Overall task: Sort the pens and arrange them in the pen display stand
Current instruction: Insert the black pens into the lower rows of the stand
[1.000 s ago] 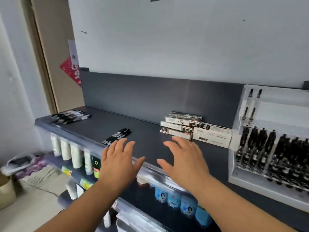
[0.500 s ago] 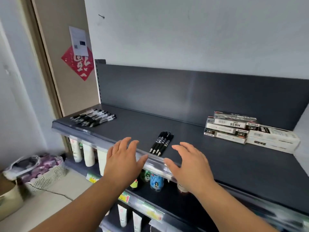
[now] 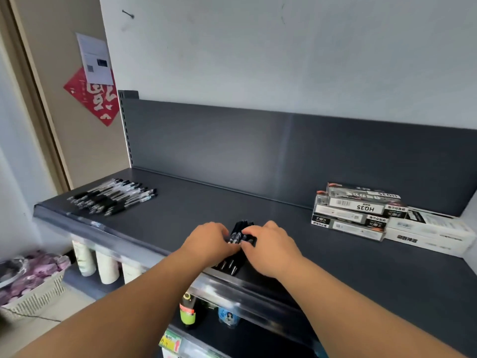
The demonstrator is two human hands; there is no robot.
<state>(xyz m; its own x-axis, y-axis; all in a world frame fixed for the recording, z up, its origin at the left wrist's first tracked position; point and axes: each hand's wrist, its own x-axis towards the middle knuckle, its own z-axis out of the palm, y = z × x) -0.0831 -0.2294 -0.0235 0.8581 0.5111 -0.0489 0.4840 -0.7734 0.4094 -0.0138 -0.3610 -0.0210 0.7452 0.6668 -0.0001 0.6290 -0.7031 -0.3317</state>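
A small bundle of black pens (image 3: 239,232) lies near the front edge of the dark grey shelf (image 3: 258,202). My left hand (image 3: 210,241) closes on the bundle from the left and my right hand (image 3: 271,245) from the right, fingers curled around the pens. Their tips (image 3: 229,267) stick out below my hands. A larger pile of black and clear pens (image 3: 113,196) lies at the shelf's far left. The pen display stand is out of view.
Stacked pen boxes (image 3: 358,213) and white boxes (image 3: 428,232) sit at the back right of the shelf. Bottles and tubes (image 3: 105,264) stand on the lower shelf. A basket (image 3: 31,282) rests on the floor at left.
The view swung left, and the display stand left the frame. Both hands moved forward from the shelf edge and closed on the small pen bundle.
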